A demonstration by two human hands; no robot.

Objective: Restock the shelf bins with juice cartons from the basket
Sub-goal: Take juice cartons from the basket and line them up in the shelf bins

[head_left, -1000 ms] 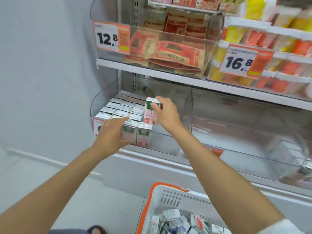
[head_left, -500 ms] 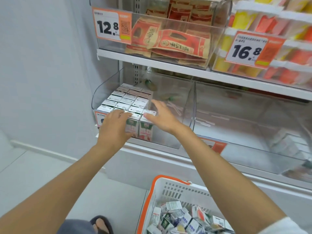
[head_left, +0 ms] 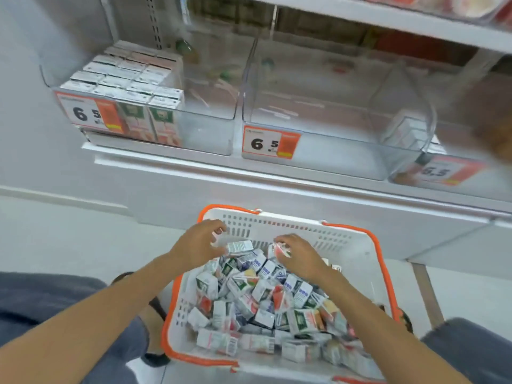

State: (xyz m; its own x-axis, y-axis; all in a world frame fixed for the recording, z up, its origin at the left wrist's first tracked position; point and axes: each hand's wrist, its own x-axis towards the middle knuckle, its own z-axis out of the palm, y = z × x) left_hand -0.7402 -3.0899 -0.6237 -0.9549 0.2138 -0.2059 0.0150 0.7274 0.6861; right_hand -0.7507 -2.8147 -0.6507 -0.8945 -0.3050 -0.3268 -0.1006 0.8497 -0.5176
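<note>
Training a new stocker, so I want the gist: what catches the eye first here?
A white, orange-rimmed basket at bottom centre, heaped with small juice cartons. Both hands are at its far end, the right hand curled over a red-and-white carton, the left hand beside a grey carton. Above left, a shelf bin holds neat carton rows behind a 6.5 price tag.

Left grip [head_left: 199,245] reaches forward, fingers half-curled and spread; right grip [head_left: 299,254] beside it curls its fingers downward.

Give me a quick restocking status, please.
Left hand curled at a small white juice carton, grip unclear. Right hand pinches a red-and-white carton. Orange-rimmed white plastic basket full.
</note>
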